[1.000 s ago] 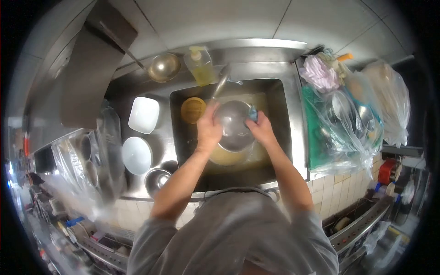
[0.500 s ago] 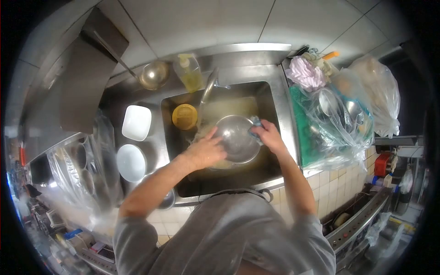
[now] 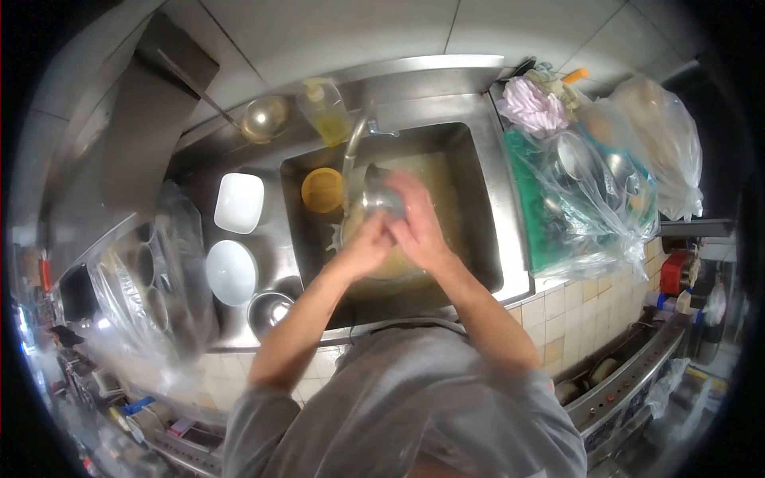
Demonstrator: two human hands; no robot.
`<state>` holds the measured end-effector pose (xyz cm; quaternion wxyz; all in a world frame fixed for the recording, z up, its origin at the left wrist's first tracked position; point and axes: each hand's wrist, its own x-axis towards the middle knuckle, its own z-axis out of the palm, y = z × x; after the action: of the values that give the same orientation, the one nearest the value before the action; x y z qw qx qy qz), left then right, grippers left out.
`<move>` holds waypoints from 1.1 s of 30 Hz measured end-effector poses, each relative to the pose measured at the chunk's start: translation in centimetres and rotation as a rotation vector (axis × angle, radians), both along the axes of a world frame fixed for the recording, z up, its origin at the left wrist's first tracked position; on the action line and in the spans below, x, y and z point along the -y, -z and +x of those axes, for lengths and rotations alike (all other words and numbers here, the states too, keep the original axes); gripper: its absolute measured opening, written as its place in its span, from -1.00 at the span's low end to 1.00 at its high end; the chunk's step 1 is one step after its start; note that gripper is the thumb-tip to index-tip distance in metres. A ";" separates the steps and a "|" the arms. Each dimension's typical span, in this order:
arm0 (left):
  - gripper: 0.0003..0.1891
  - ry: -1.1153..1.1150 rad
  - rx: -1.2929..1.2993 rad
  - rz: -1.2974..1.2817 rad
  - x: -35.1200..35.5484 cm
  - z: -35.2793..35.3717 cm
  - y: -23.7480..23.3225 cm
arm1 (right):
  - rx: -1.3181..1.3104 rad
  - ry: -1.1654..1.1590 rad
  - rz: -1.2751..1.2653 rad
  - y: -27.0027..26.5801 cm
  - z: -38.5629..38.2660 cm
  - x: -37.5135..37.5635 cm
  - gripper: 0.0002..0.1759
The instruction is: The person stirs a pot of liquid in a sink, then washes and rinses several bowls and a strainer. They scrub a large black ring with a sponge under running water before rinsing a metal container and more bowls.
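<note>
A metal bowl (image 3: 384, 199), tilted and partly hidden by my hands, is over the sink (image 3: 472, 183) near the faucet (image 3: 355, 147). My left hand (image 3: 368, 245) is closed on its near edge. My right hand (image 3: 420, 219) wraps its side from the right, fingers blurred by motion. The blue-grey scrubbing pad seen earlier in my right hand does not show clearly now. Below the hands, cloudy water stands in a round basin (image 3: 390, 275), mostly covered by my arms. A round yellow container (image 3: 322, 190) sits at the sink's left side.
On the left counter are a white square bowl (image 3: 239, 202), a white round bowl (image 3: 232, 272) and a metal bowl (image 3: 269, 313). A ladle (image 3: 264, 119) and a soap bottle (image 3: 325, 111) stand behind. To the right, a plastic bag of utensils (image 3: 590, 191) covers a green board (image 3: 530, 239).
My hands have come together, and the bowl has gone from facing up to tilted, higher and left near the faucet. My right hand has moved left.
</note>
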<state>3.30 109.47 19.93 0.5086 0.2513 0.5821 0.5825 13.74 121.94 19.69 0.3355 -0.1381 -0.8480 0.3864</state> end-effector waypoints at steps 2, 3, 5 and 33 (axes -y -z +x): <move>-0.66 0.245 -0.368 0.008 1.2 0.9 -1.8 | -0.041 0.029 0.036 0.0 -0.6 -0.8 -0.44; -0.62 0.304 -0.260 -0.087 2.2 1.0 -0.2 | 0.098 -0.015 -0.419 -0.2 -0.5 -1.5 -0.45; -0.62 0.253 -0.198 -0.053 2.4 1.0 0.8 | 0.219 -0.010 -0.798 0.4 -0.9 -1.4 -0.46; -0.69 -0.499 0.400 -0.258 -4.6 -6.2 4.8 | 0.200 0.046 -1.630 7.0 5.3 0.9 -0.45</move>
<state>-2.86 114.02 15.17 0.4823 -0.0843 0.5830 0.6484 19.07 121.05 12.69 0.0605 -0.3896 -0.3238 0.8601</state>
